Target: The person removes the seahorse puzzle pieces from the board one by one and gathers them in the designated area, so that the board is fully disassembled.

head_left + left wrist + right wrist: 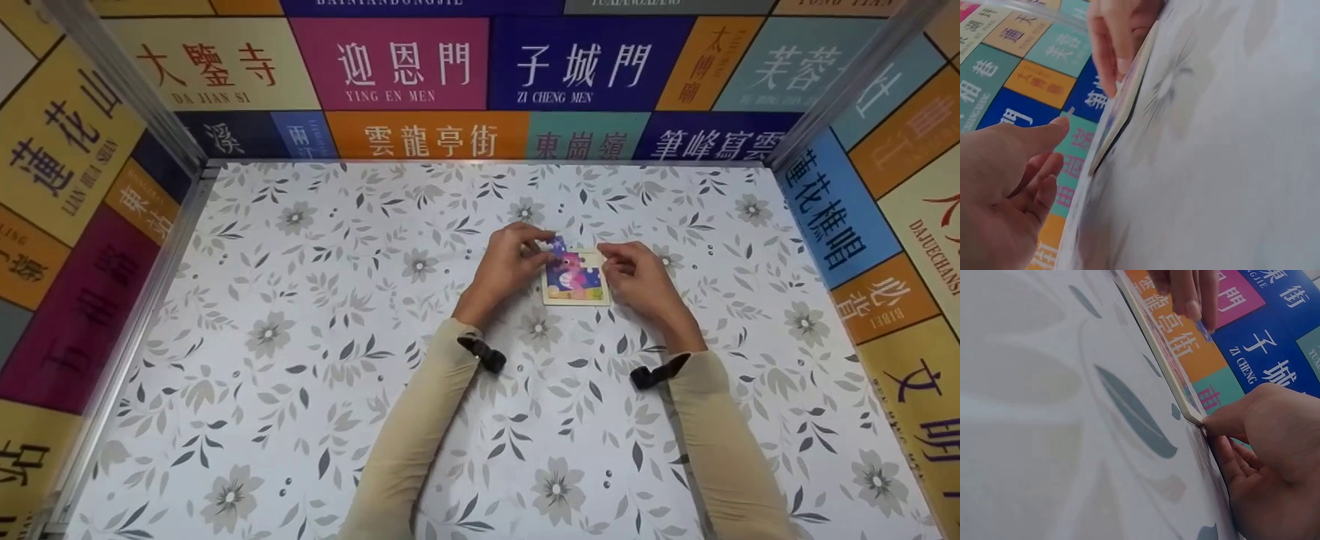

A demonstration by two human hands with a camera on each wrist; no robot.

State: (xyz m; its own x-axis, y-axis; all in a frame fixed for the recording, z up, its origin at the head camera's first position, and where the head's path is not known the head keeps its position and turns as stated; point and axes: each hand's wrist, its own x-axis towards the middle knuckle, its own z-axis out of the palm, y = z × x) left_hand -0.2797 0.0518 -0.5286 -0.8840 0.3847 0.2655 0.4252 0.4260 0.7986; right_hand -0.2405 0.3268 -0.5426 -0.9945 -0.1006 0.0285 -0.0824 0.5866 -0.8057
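A small jigsaw puzzle board with a pale rim lies on the table; it shows a pink figure on a purple-blue ground. Bare pale backing is visible at its upper right. My left hand pinches a purple puzzle piece between thumb and fingers at the board's upper left. In the left wrist view this piece appears edge-on, raised off the board. At the board's upper right corner, my right hand pinches the edge, with the thumb at the corner of the board in the right wrist view.
A white tabletop with grey flowers and leaves spreads around the board. Colourful panels with large characters wall off the back and both sides. Black wrist straps sit at both cuffs.
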